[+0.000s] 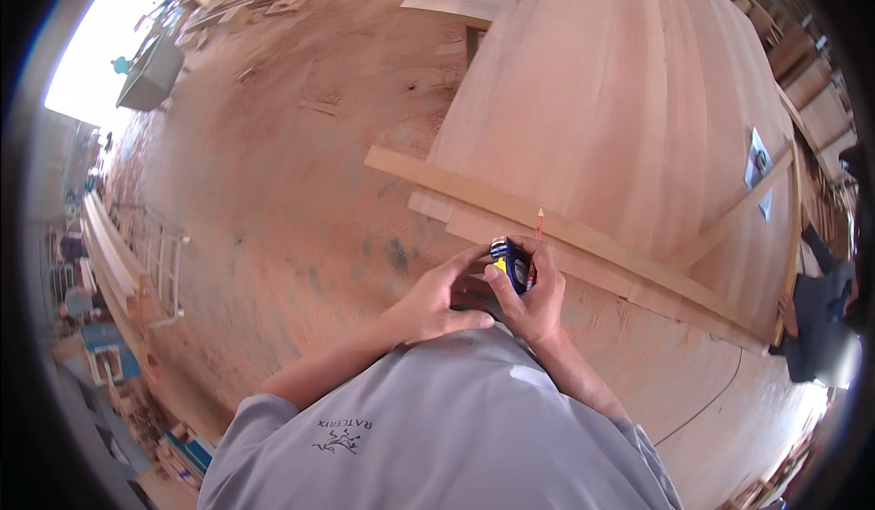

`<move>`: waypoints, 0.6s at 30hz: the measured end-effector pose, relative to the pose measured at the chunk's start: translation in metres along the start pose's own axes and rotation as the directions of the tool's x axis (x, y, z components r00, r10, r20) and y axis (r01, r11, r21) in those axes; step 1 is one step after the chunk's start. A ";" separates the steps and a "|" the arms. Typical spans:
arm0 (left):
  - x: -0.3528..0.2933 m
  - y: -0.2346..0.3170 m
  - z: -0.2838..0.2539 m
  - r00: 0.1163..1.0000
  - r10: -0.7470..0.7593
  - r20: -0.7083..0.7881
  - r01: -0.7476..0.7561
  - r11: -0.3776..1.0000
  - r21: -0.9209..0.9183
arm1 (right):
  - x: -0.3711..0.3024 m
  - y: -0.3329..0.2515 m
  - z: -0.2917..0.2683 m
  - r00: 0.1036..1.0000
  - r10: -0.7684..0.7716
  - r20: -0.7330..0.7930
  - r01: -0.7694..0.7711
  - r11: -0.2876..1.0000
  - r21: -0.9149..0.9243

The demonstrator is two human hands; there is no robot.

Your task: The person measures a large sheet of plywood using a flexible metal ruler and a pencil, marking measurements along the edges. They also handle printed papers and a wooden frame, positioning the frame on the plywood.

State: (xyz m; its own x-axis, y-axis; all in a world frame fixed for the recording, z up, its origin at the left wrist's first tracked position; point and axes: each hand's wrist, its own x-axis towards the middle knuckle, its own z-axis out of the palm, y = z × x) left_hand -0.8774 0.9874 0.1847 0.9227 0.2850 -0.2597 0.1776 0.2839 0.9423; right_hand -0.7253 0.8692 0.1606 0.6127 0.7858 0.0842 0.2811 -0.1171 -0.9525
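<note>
My right hand (534, 302) is closed around a dark blue tape measure (517, 265) with a yellow patch, held in front of my shirt. A red pencil (540, 224) sticks up from the same hand, its pale tip pointing away from me. Beside the tape measure, my left hand (442, 302) is curved with thumb and fingers apart. Its forefinger reaches to the left side of the tape measure; whether it touches cannot be made out. Just beyond both hands runs the near edge of a large wooden panel (583, 100), with a long wooden strip (510, 202) lying along it.
A diagonal strip (736, 214) and a whitish sheet (758, 168) lie on the panel's right. A person in dark clothes (811, 314) is at its right end. A cable (702, 405) crosses the dusty floor (301, 191). Long boards (118, 264) stand at left.
</note>
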 end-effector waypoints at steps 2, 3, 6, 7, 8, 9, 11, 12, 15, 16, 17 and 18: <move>0.011 -0.001 -0.033 0.998 -0.022 -0.064 0.042 0.940 0.339 | 0.009 0.001 0.001 0.997 0.071 -0.039 -0.072 0.997 -0.015; 0.015 -0.003 -0.047 0.989 0.011 -0.149 0.052 0.909 0.414 | 0.012 0.002 0.002 0.992 0.105 -0.062 -0.107 0.994 -0.021; 0.030 -0.018 -0.113 0.984 0.033 -0.177 0.084 0.785 0.614 | 0.015 0.009 0.000 0.967 0.208 -0.148 -0.220 0.973 -0.072; 0.037 -0.021 -0.137 0.984 0.050 -0.174 0.083 0.731 0.678 | 0.013 0.012 0.001 0.948 0.255 -0.189 -0.276 0.957 -0.091; 0.047 -0.022 -0.158 0.984 0.074 -0.162 0.070 0.672 0.738 | 0.013 0.014 0.002 0.924 0.293 -0.244 -0.315 0.947 -0.057; 0.055 -0.019 -0.177 0.987 0.092 -0.129 0.052 0.583 0.811 | 0.010 0.017 0.009 0.906 0.308 -0.290 -0.342 0.937 -0.072; 0.075 -0.011 -0.210 0.988 0.155 -0.026 -0.037 0.391 0.920 | 0.003 0.021 0.019 0.856 0.319 -0.408 -0.393 0.913 -0.111; 0.090 -0.008 -0.227 0.989 0.138 0.050 -0.094 0.338 0.936 | 0.005 0.020 0.028 0.817 0.325 -0.476 -0.404 0.912 -0.072; 0.126 -0.014 -0.278 0.950 0.048 0.309 -0.312 0.215 0.925 | 0.002 0.008 0.074 0.648 0.406 -0.644 -0.490 0.870 0.056; 0.142 -0.016 -0.290 0.924 -0.016 0.381 -0.369 0.218 0.904 | -0.001 0.007 0.091 0.574 0.451 -0.683 -0.516 0.847 0.126; 0.156 -0.018 -0.298 0.897 -0.080 0.435 -0.411 0.216 0.886 | -0.003 0.007 0.107 0.508 0.495 -0.705 -0.528 0.826 0.199; 0.163 -0.021 -0.306 0.885 -0.181 0.430 -0.391 0.212 0.895 | -0.004 -0.003 0.127 0.458 0.529 -0.714 -0.530 0.808 0.258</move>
State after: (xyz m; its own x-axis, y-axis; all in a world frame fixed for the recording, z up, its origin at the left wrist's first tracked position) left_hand -0.8354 1.3079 0.0577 0.9314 -0.1923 -0.3091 -0.0170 -0.8712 0.4907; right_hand -0.8223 0.9435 0.1264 0.9570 -0.1355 -0.2563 -0.2884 -0.3539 -0.8897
